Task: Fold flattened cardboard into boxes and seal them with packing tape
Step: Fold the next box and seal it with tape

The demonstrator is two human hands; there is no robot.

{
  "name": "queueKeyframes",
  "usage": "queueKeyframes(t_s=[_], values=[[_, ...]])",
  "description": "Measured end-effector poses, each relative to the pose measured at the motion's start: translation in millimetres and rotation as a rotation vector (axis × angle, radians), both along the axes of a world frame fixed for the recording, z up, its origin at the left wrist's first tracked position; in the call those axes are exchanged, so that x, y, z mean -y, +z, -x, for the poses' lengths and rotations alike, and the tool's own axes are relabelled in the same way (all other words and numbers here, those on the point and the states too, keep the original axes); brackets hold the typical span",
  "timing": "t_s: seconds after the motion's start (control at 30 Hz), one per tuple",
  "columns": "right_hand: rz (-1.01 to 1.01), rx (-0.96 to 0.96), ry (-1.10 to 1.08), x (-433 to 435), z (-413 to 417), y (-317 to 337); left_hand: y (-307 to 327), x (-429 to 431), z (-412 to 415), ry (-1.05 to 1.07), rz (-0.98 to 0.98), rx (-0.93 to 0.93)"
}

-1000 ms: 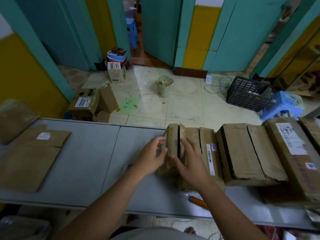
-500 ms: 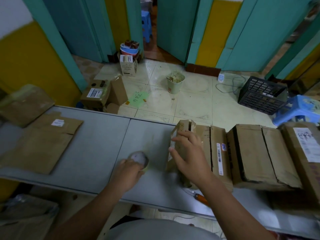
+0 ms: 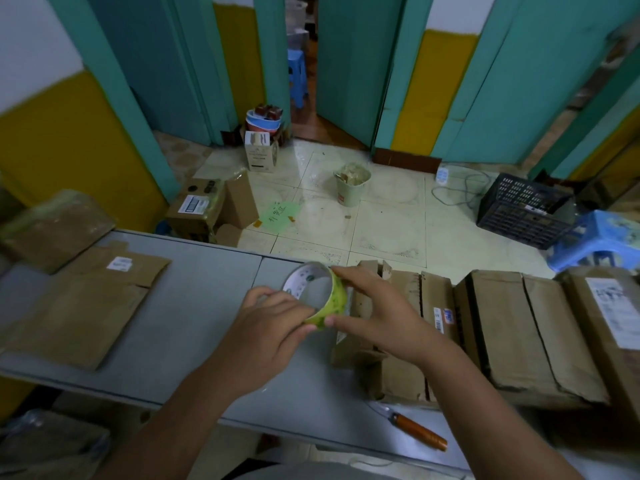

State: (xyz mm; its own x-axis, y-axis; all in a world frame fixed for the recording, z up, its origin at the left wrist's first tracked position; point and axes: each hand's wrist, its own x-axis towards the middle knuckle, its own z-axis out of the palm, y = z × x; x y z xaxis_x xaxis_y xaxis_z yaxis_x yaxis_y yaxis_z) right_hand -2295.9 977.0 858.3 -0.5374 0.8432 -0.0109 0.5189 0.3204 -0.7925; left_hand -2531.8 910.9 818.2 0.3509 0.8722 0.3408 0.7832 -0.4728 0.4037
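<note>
Tape roll (image 3: pixel 337 301) now lifted off table (image 3: pixel 194 306); left hand (image 3: pixel 273 327), right hand (image 3: pixel 381 317) fingers (image 3: pixel 349 273) pinch it, opening facing left.

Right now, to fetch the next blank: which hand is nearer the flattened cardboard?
Left. The left hand is right of the flattened cardboard; the right hand lies farther right.

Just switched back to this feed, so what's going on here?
A person holds the tape over the table with both hands: the left hand grips its near side and the right hand pinches its rim. A folded box stands just behind the right hand, with no tape visible on it. Flat cardboard lies to the left, and a knife lies near the table's front edge.
</note>
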Motion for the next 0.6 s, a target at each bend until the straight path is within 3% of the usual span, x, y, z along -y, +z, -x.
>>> queueKeyframes(t_s=[0.23, 0.43, 0.6], values=[[-0.222, -0.083, -0.153, 8, -9, -6, 16, -3, -11, 0.007, 0.038, 0.004], [-0.219, -0.216, -0.22, 15, -17, -8, 15, -2, -14, -0.017, 0.078, -0.029], [-0.212, -0.191, -0.314, 18, -17, -14, 21, -8, -25, -0.068, 0.134, 0.045]])
